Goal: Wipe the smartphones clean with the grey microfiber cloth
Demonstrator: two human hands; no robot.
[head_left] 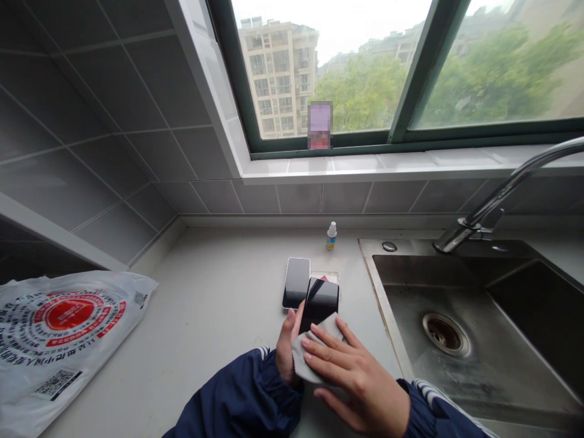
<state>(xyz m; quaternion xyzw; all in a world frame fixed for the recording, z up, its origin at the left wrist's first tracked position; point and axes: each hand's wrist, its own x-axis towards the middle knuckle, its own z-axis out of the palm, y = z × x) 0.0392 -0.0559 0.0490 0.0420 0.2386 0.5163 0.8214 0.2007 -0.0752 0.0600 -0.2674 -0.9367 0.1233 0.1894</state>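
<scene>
A black smartphone (322,299) is held up over the counter by my left hand (286,353), whose thumb and fingers wrap its left side and lower part. My right hand (349,371) presses a grey cloth (306,362) with a zigzag edge flat against the lower half of the screen. Beneath and just beyond, a second phone (297,281) with a pale rim lies face up on the counter. A clear phone case (332,277) with a pinkish patch is partly hidden behind the held phone. Farther back stands a small white-capped bottle (331,236).
On the right is a steel sink (387,286) with a chrome faucet (493,194) reaching over it. A white plastic bag (114,304) with red and black print lies at the left. The counter (205,274) meets a tiled wall below a window.
</scene>
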